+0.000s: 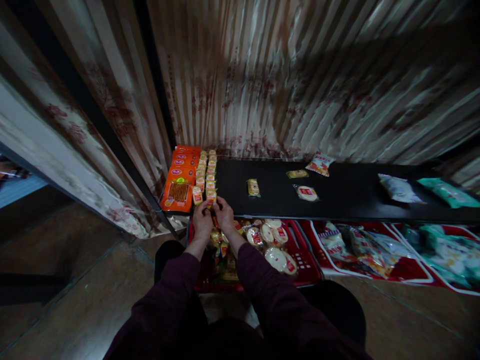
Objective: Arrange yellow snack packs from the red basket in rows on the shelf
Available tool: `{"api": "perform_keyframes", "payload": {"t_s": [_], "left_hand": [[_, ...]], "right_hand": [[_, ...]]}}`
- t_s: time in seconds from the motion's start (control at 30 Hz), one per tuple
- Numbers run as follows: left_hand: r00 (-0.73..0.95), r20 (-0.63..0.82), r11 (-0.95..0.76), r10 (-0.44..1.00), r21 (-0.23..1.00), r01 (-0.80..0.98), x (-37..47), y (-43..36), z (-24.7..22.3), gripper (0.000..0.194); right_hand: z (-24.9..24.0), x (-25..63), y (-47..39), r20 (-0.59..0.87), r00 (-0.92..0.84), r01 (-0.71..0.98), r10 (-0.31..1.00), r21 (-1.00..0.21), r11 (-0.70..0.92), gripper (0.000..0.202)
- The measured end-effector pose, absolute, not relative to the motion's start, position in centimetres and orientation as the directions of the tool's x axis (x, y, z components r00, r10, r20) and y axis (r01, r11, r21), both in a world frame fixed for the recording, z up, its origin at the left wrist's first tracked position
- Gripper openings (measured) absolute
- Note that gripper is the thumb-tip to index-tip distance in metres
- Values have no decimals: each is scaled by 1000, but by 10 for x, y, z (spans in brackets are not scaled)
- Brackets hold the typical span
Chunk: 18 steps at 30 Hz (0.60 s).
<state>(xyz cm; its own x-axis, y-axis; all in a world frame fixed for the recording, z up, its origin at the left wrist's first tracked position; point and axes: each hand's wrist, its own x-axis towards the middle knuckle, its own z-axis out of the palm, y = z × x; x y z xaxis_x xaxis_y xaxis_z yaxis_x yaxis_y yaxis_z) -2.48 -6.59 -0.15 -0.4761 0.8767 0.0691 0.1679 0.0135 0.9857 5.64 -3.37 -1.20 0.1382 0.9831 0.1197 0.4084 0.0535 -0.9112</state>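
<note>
At the shelf's front edge, my left hand [203, 220] and my right hand [225, 216] are close together with fingers bent. Between their fingertips is a small yellow snack packet [211, 197] with a red label, at the near end of a row. Both hands are closed on it, though my fingers partly hide its lower edge. Beside it, on the left, runs another row of yellow snack packets [200, 174]. Orange snack bags [179, 186] lie overlapped at the shelf's left end. Below my hands, a red basket [305, 254] holds round wrapped crackers [275, 259] and other packets.
On the black shelf [270, 200] lie a yellow packet [253, 188], a flat packet [297, 173], a round wrapped cracker [306, 193], a red-and-white bag [320, 164], a white bag [399, 188] and a green bag [448, 192]. More filled baskets stand at right. A curtain [262, 90] hangs behind.
</note>
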Motion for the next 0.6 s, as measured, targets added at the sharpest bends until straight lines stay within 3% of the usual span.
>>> {"api": "perform_keyframes", "payload": {"t_s": [0.6], "left_hand": [[-443,176,-14,879,939,344,-27,-60,-4,39]], "right_hand": [[-14,55,-24,240,104,600,965,-789,132,30]]}}
